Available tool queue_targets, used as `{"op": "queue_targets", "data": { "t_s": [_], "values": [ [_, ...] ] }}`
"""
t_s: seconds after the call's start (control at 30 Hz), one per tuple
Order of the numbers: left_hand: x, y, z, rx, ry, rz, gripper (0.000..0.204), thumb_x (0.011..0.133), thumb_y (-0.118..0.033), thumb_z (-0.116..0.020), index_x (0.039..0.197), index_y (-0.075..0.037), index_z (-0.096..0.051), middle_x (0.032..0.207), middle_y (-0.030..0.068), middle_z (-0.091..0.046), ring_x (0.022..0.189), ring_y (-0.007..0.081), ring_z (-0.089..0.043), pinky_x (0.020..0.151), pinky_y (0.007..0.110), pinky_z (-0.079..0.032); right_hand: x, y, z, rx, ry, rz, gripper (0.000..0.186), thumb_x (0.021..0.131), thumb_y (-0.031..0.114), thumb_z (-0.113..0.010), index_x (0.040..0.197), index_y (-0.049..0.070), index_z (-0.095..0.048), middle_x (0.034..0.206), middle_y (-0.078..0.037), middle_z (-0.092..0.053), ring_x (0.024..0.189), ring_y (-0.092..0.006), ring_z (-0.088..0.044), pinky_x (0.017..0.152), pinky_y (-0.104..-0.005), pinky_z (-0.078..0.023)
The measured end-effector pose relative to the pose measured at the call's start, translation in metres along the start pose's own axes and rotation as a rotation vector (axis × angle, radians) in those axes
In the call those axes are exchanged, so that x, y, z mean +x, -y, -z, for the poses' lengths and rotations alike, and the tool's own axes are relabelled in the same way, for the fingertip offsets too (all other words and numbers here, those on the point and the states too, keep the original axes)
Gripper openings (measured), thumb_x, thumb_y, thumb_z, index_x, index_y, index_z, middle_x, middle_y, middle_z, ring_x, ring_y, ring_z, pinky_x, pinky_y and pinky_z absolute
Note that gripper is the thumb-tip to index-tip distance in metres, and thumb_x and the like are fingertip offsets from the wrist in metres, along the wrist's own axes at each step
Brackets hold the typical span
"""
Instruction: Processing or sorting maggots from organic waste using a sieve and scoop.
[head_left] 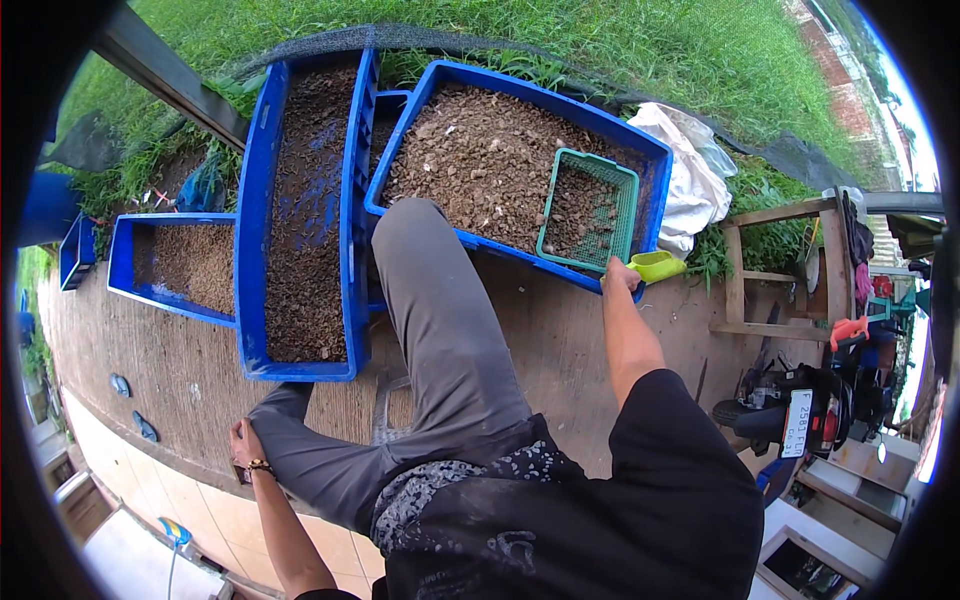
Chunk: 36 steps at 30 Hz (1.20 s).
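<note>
My right hand [620, 276] is closed round the handle end of a yellow-green scoop [657, 266], at the near right edge of a blue crate [520, 77]. Next to it a green mesh basket [628, 205] sits tilted on crumbly brown material [480, 150], with some of that material inside. Whether the hand also touches the basket's rim, I cannot tell. My left hand [244, 444] rests on my grey trouser leg, holding nothing, with a beaded bracelet at its wrist.
A long blue crate [354, 200] with dark crumbs stands left of centre, beside a smaller blue crate [120, 255] of paler grains. White sacking [690, 165] lies right of the basket. A wooden frame [735, 280] and a motorbike [770, 410] stand farther right.
</note>
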<state>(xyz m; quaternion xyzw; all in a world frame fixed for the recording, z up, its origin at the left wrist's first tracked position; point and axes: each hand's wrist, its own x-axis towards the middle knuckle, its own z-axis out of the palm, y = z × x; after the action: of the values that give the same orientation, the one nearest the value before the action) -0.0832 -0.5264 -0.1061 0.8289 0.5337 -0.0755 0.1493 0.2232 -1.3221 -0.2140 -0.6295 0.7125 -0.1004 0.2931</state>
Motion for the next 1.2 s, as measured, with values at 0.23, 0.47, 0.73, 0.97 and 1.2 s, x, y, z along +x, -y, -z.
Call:
{"op": "queue_targets", "data": {
  "t_s": [0.23, 0.47, 0.73, 0.97, 1.2],
  "values": [
    [-0.008, -0.007, 0.007, -0.032, -0.021, 0.006, 0.056, 0.085, -0.055, -0.057, 0.117, -0.011, -0.068, 0.117, 0.0204, -0.067, 0.112, 0.0398, -0.061, 0.098, 0.047, -0.043, -0.006, 0.029, 0.027, 0.131, -0.143, 0.263, 0.048, 0.068, 0.021, -0.079, 0.100, -0.011, -0.063, 0.106, -0.029, -0.067, 0.098, -0.0406, -0.068, 0.089, -0.0477, -0.053],
    [-0.009, -0.019, 0.003, -0.078, -0.035, 0.004, 0.054, 0.083, -0.051, -0.061, 0.114, -0.007, -0.069, 0.111, 0.0222, -0.069, 0.107, 0.0406, -0.063, 0.096, 0.046, -0.045, -0.008, 0.132, 0.046, 0.365, -0.154, 0.864, 0.023, 0.066, 0.015, -0.069, 0.070, -0.005, -0.057, 0.070, -0.021, -0.065, 0.068, -0.0404, -0.065, 0.070, -0.0505, -0.049],
    [-0.009, 0.008, 0.005, -0.175, -0.050, 0.000, 0.048, 0.085, -0.049, -0.061, 0.112, -0.010, -0.070, 0.111, 0.0218, -0.069, 0.106, 0.0410, -0.063, 0.093, 0.046, -0.046, -0.097, 0.184, 0.072, 0.079, 0.069, 1.706, 0.016, 0.075, 0.011, -0.064, 0.088, 0.002, -0.067, 0.085, -0.021, -0.067, 0.081, -0.0426, -0.065, 0.072, -0.0504, -0.050],
    [-0.008, 0.008, 0.000, -0.177, -0.066, 0.008, 0.045, 0.085, -0.049, -0.062, 0.111, -0.012, -0.070, 0.112, 0.0217, -0.069, 0.105, 0.0410, -0.063, 0.092, 0.046, -0.046, -0.096, 0.177, 0.087, -0.002, 0.165, 1.777, 0.026, 0.079, 0.008, -0.063, 0.105, 0.008, -0.066, 0.093, -0.018, -0.068, 0.087, -0.0414, -0.065, 0.073, -0.0482, -0.052],
    [-0.012, 0.007, 0.002, -0.221, -0.088, -0.006, 0.043, 0.085, -0.046, -0.064, 0.108, -0.011, -0.072, 0.107, 0.0225, -0.069, 0.102, 0.0400, -0.064, 0.091, 0.046, -0.047, -0.110, 0.185, 0.102, -0.190, 0.144, 1.752, 0.031, 0.077, 0.006, -0.063, 0.108, 0.008, -0.066, 0.097, -0.018, -0.068, 0.090, -0.0398, -0.065, 0.076, -0.0473, -0.053]
  ]
}}
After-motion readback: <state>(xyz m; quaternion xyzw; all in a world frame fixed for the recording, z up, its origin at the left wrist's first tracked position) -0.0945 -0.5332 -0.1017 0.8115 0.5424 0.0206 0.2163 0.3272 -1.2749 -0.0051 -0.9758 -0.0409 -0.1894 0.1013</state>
